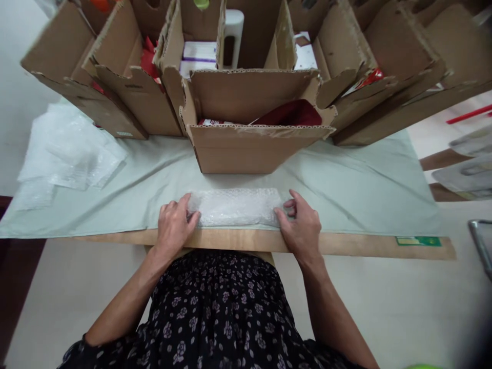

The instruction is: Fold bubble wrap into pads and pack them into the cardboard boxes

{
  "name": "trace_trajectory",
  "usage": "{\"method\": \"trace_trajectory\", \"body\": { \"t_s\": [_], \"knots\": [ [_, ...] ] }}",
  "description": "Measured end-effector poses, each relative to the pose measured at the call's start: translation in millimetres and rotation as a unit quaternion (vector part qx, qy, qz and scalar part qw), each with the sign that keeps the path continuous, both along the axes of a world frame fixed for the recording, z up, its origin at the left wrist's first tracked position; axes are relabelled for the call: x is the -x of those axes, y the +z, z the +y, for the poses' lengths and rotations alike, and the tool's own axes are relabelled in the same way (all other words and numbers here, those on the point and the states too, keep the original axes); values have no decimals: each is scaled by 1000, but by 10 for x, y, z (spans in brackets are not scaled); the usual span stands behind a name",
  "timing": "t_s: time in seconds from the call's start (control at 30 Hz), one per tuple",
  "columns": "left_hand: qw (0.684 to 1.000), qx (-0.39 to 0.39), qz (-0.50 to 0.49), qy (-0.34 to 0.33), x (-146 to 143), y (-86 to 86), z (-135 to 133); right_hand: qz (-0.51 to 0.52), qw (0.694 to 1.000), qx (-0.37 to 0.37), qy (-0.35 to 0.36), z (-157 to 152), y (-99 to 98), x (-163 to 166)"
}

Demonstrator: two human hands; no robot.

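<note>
A flattened, long piece of clear bubble wrap (pixel 236 206) lies crosswise on the pale green cloth, near the table's front edge. At its left end is my left hand (pixel 175 221), thumb and fingertips closed on the plastic. My right hand (pixel 302 223) is at the opposite end. Its thumb touches the wrap's edge, while the index finger stands apart from the thumb and the other fingers curl loosely beside the wrap. Whether anything is inside the wrap, I cannot tell.
Behind the wrap stands a cardboard box (pixel 234 148) with dark red items inside. More open cardboard bins (pixel 126 97) fan out behind it. A pile of bubble wrap sheets (pixel 73 148) lies on the left. The wooden table edge (pixel 353 243) shows below the cloth (pixel 369 195).
</note>
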State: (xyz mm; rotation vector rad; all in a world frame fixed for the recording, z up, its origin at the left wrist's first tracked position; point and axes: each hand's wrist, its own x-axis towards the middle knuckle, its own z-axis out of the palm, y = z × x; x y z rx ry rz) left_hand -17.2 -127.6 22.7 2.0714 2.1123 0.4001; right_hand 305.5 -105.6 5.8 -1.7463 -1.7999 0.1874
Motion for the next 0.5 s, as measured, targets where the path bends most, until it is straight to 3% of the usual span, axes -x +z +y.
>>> {"method": "trace_trajectory", "body": {
  "t_s": [0.13, 0.27, 0.43, 0.5],
  "knots": [
    [1000, -14, -23, 7, 33, 28, -5, -33, 996, -73, 33, -163, 119, 91],
    [1000, 1, -7, 1, 32, 20, 5, -120, 979, -25, 165, -217, 86, 203],
    [1000, 16, 14, -3, 24, 42, 26, -128, 982, -30, 133, -211, 172, 211],
    [1000, 15, 19, -2, 24, 65, 26, -111, 982, -26, 152, -226, 205, 248]
  ]
}}
